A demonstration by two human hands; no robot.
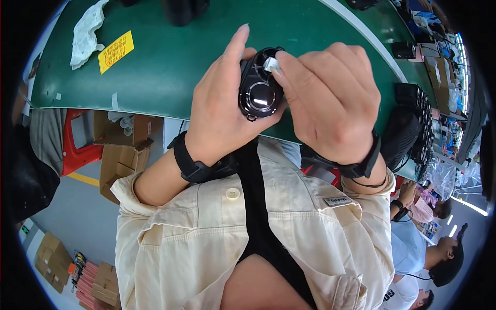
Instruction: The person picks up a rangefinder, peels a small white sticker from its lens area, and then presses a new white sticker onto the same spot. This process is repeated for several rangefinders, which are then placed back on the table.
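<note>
My left hand [219,101] grips a glossy black oval device [260,95] with a round, shiny dome at its near end. Its thumb or finger points up and away along the side. Between the thumb and forefinger of my right hand [333,95] is a small white piece [270,64], pressed against the far end of the device. Both hands are over the near part of the green table. Whether the white piece is fixed to the device I cannot tell.
On the green table [155,57] lie a yellow paper slip [115,52] and a crumpled white wrapper [88,33]. A dark object [183,10] stands at the far edge. Black items [405,124] sit at right. Cardboard boxes [121,165] are on the floor at left; people sit at right.
</note>
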